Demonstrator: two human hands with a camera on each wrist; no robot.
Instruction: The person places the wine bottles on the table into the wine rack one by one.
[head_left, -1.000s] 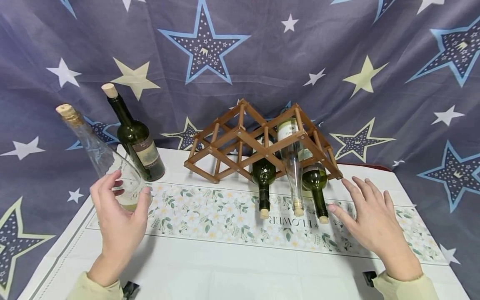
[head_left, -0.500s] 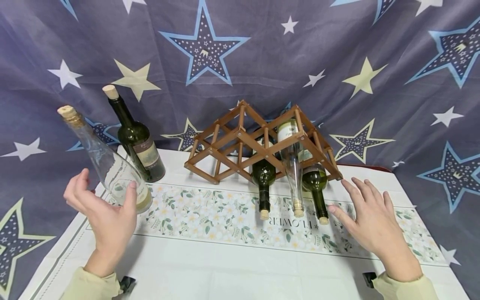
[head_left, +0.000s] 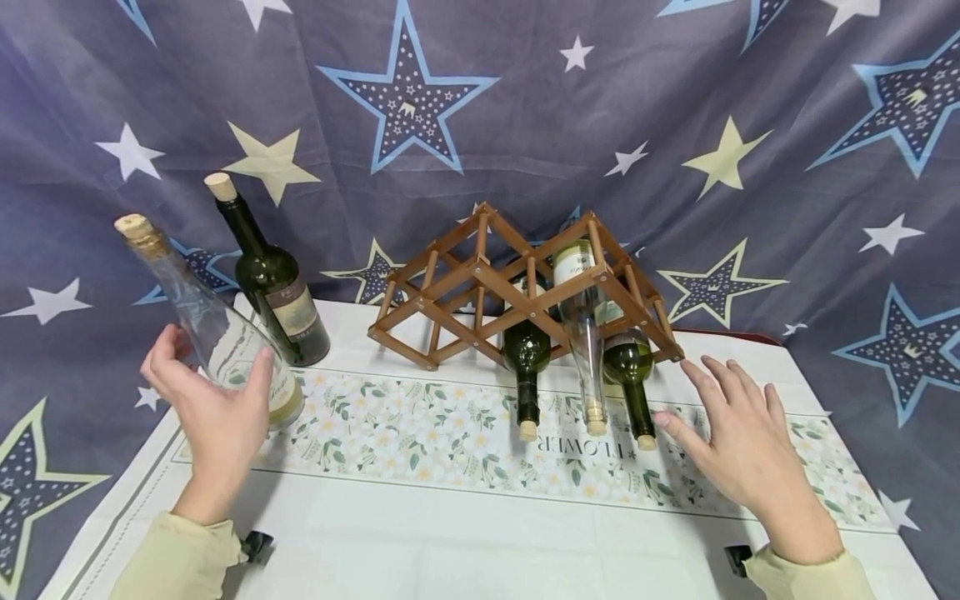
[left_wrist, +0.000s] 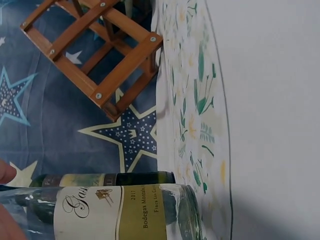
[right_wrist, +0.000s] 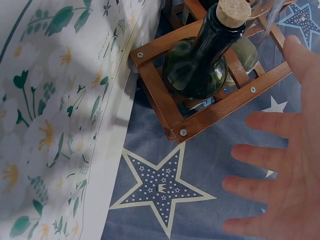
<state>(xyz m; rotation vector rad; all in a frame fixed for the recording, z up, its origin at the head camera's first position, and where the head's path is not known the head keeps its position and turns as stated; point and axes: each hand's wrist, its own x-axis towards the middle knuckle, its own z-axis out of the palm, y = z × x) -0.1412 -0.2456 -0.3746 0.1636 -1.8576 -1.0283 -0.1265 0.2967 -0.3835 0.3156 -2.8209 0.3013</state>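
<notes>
Both sleeves [head_left: 177, 557] are pale yellow, with small black wrist pieces [head_left: 257, 547].

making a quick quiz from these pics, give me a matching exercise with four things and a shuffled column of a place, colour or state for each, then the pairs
Things
1. wooden rack
2. rear standing bottle
3. front standing bottle
4. right hand

Descriptions
A. clear glass, nearest the left hand
B. fingers spread, near the rack's right end
C. brown, with three bottles in it
D. dark green glass

Pairs: 1-C, 2-D, 3-A, 4-B
</notes>
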